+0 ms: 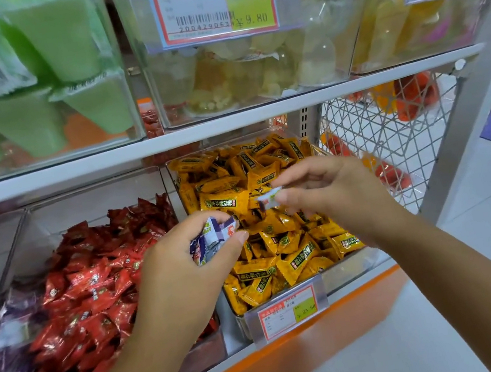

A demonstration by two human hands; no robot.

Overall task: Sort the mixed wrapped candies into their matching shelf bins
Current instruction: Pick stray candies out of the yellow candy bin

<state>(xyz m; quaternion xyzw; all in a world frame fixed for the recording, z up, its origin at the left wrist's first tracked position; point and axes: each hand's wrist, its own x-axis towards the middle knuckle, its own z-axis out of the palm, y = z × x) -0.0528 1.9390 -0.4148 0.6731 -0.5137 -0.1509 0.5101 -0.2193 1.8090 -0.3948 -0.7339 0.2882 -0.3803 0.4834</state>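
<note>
My left hand grips a small bunch of purple-and-white wrapped candies above the gap between two clear bins. My right hand pinches one white-wrapped candy over the bin of yellow candies. That yellow bin sits on the lower shelf at centre right. To its left lies a bin heaped with red candies. Further left, dark purple candies fill another bin at the frame's edge.
A price tag hangs on the yellow bin's front. The upper shelf carries clear bins of green jelly cups and pale fruit cups. A wire mesh panel closes the shelf's right side. Orange trim edges the base.
</note>
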